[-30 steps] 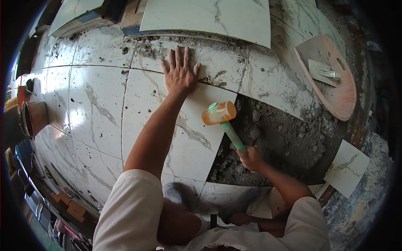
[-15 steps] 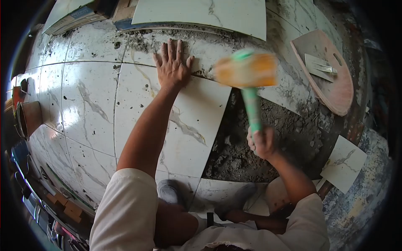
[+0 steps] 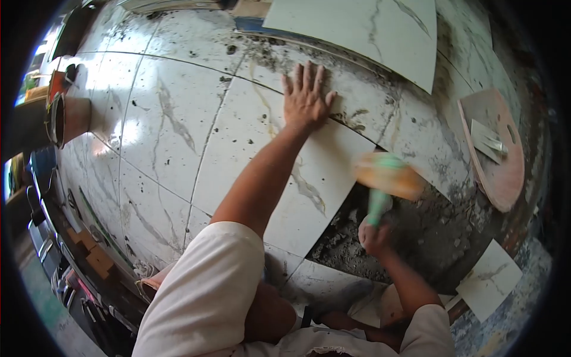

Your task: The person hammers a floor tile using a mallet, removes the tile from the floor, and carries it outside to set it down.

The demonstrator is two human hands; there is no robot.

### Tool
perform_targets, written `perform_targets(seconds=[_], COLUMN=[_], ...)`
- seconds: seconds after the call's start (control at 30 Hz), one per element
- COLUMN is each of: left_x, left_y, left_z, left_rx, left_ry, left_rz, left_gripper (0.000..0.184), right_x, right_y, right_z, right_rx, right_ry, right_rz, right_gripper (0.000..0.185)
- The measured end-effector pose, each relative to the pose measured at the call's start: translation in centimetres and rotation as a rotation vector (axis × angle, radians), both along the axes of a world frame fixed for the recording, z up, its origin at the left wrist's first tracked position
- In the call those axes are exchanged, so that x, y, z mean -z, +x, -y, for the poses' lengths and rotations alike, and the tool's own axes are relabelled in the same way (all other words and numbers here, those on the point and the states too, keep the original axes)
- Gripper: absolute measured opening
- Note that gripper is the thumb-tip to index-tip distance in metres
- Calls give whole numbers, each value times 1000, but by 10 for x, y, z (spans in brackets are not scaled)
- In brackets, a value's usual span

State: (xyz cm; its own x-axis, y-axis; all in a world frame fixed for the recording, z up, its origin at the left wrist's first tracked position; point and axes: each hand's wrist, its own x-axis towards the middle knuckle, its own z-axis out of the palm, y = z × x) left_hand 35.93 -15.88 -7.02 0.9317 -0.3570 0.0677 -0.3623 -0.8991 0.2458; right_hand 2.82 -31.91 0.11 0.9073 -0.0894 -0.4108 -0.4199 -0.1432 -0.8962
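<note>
My left hand (image 3: pixel 307 104) lies flat with fingers spread near the upper edge of a white marbled tile (image 3: pixel 285 178). In my right hand (image 3: pixel 375 237) is the green handle of a mallet (image 3: pixel 389 175), whose orange head is blurred by motion. The head is over the tile's right corner and the patch of dark, rough mortar (image 3: pixel 416 238); whether it touches the tile I cannot tell.
A pinkish board (image 3: pixel 496 160) with a tile piece and a small fork-like tool lies at right. Below it is a cut tile (image 3: pixel 491 279). Large tiles (image 3: pixel 357 30) are stacked at the top. A bucket (image 3: pixel 74 119) stands at left.
The view has shifted, so the floor appears further right. The mallet was swung up half a second ago and is now lower, nearer the tile's corner. My left hand has kept its place on the tile.
</note>
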Motion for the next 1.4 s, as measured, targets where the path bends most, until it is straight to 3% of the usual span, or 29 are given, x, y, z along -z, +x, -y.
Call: perform_targets(seconds=[0.07, 0.2, 0.3, 0.33, 0.4, 0.47, 0.53, 0.6, 0.67, 0.77, 0.8, 0.87, 0.9, 0.97, 1.0, 1.07, 1.1, 1.2, 1.27, 1.33, 1.4], left_x=[-1, -6, 1, 1, -4, -6, 1, 4, -2, -1, 0, 1, 1, -1, 3, 2, 0, 1, 3, 3, 8], left_y=[0, -1, 6, 8, 27, 47, 61, 63, 61, 64, 63, 62, 62, 64, 64, 63, 65, 65, 67, 72, 80], left_z=[0, -1, -9, -16, -51, -99, -132, -131, -131, -134, -134, -135, -135, -137, -136, -137, -138, -142, -144, -147, -154], left_rx=[-5, -9, 25, 47, 99, -35, 23, 63, 54, 66, 70, 61, 68, 87, 88, 99, 117, 161, 178, 253, 323], left_ry=[-22, -16, -145, -263, -136, -1, 76, 93, 88, 64, 54, 41, 45, 31, 9, 21, 30, 31, 38, 88, 40], left_rz=[-20, -29, -90, -142, -65, 76, 72, 76, 52, 46, 45, 30, 16, 15, 32, 35, 8, 9, 17, -64, -80], left_gripper=[70, 70, 70, 69, 68, 69, 72, 76, 76, 77, 77, 77, 76, 72, 72, 72, 71, 71, 73, 76, 84], right_x=[-4, -70, -107, -106, -84, -35, 15, 21, -59, -78, -69, -16, -7, -10, -6, -71, -83, -53, 21, -4, -72], right_y=[0, 59, 99, 100, 90, 50, 32, 29, 96, 135, 132, 81, 61, 58, 66, 112, 128, 116, 46, 33, 66], right_z=[-1, -8, -36, -45, -60, -79, -89, -90, -100, -118, -126, -129, -125, -131, -124, -130, -132, -153, -129, -139, -153], right_rx=[-184, -14, 193, 182, 94, 33, -199, -117, 163, 330, 210, -14, -24, -174, -185, 84, 114, 180, -153, -107, 67], right_ry=[-213, -23, 125, 121, 68, 98, -174, -125, 100, 228, 230, 29, 21, -157, -161, 91, 173, 117, -195, -176, -52], right_rz=[-170, -239, 267, 277, 395, 41, -343, -257, -278, 235, 354, 60, 58, -319, -310, -220, -40, 230, -271, -264, -359], right_gripper=[41, 44, 54, 54, 54, 53, 51, 49, 52, 61, 58, 57, 57, 55, 55, 56, 57, 62, 56, 49, 47])
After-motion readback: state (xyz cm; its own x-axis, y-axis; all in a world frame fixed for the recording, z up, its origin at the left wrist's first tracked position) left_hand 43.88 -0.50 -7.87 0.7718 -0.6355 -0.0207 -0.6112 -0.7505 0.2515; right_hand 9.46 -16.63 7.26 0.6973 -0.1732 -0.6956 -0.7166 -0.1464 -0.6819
